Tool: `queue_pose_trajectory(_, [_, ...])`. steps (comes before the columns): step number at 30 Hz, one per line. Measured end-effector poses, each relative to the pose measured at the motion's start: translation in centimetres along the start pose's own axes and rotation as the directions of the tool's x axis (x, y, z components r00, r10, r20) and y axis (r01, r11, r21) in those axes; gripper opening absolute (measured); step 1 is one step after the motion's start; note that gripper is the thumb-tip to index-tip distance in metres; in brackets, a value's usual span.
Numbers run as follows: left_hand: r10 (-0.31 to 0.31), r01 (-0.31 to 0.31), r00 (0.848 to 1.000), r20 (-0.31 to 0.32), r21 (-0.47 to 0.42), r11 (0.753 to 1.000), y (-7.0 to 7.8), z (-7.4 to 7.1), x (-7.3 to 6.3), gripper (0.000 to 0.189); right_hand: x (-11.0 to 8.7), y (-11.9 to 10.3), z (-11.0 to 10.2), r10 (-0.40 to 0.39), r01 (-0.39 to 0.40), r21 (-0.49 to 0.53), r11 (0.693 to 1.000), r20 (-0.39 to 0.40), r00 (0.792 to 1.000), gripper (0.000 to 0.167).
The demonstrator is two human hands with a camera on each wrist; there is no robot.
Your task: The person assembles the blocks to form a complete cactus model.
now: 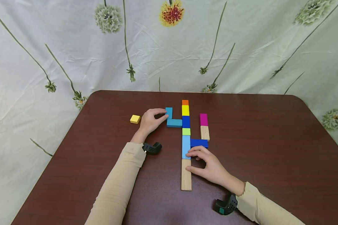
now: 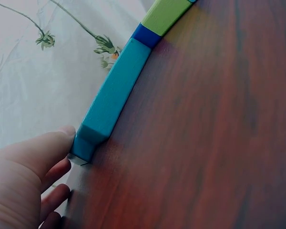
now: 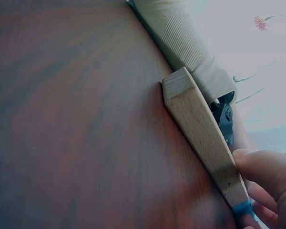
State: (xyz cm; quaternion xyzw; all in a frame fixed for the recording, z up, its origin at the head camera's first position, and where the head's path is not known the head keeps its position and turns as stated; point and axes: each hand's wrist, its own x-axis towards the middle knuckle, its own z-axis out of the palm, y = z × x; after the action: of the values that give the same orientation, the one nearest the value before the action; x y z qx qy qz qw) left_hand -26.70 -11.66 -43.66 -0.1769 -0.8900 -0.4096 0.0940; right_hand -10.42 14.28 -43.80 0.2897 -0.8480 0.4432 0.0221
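Note:
With thumb and fingertips, my left hand (image 1: pixel 152 121) pinches a short teal block (image 1: pixel 169 112) at its left side. That block stands against the end of another teal block (image 1: pixel 174 123), which joins the central row sideways. Across the row, my right hand (image 1: pixel 211 167) has its thumb on the side of a long plain wood block (image 3: pixel 205 133). Its fingertips touch the light blue block (image 1: pixel 186 147), with a wide gap between thumb and fingers. Farther up the row lie lime green (image 1: pixel 186 131), dark blue (image 1: pixel 186 122), yellow (image 1: pixel 185 110) and orange blocks (image 1: pixel 185 102).
A dark blue block (image 1: pixel 199 143) juts right from the row. Beyond it a plain wood block (image 1: pixel 204 133) meets a magenta block (image 1: pixel 203 119). One loose yellow block (image 1: pixel 135 119) lies left of my left hand on the brown table (image 1: pixel 270 150). Behind hangs a flowered cloth (image 1: pixel 242 31).

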Motion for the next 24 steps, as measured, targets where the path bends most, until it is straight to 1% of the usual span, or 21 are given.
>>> queue_pose_trajectory(8, [-0.004, 0.004, 1.0, -0.001, -0.008, 1.0, 0.1, -0.1, -0.1, 0.033, 0.0, -0.1, 0.0, 0.006, -0.006, -0.001, 1.0, 0.005, 1.0, 0.037])
queue_pose_trajectory(10, [-0.001, 0.001, 1.0, -0.013, -0.019, 1.0, 0.1, -0.1, -0.1, 0.033, 0.0, 0.0, 0.0, 0.004, -0.004, 0.0, 1.0, 0.003, 1.0, 0.036])
queue_pose_trajectory(12, [-0.003, 0.001, 0.999, -0.045, -0.044, 0.999, 0.2, -0.3, -0.1, 0.033, 0.0, 0.0, 0.0, 0.007, -0.007, 0.004, 1.0, 0.003, 1.0, 0.036])
queue_pose_trajectory(15, [0.002, -0.015, 0.991, -0.13, -0.102, 0.995, 0.4, -0.7, -0.2, 0.034, -0.1, -0.1, 0.0, 0.01, -0.011, 0.007, 1.0, 0.003, 1.0, 0.036])
queue_pose_trajectory(18, [-0.007, -0.032, 0.974, -0.227, -0.164, 0.986, 0.6, -1.4, -0.3, 0.033, -0.1, -0.1, 0.0, 0.015, -0.015, 0.007, 1.0, 0.003, 1.0, 0.036])
queue_pose_trajectory(20, [-0.02, -0.037, 0.96, -0.278, -0.198, 0.98, 0.6, -2.1, -0.4, 0.033, -0.2, -0.1, 0.0, 0.014, -0.014, 0.004, 1.0, 0.002, 1.0, 0.036])
queue_pose_trajectory(24, [-0.061, -0.029, 0.94, -0.335, -0.255, 0.966, 0.1, -3.7, -0.7, 0.033, -0.1, -0.2, -0.1, 0.018, -0.018, 0.005, 1.0, 0.002, 1.0, 0.037])
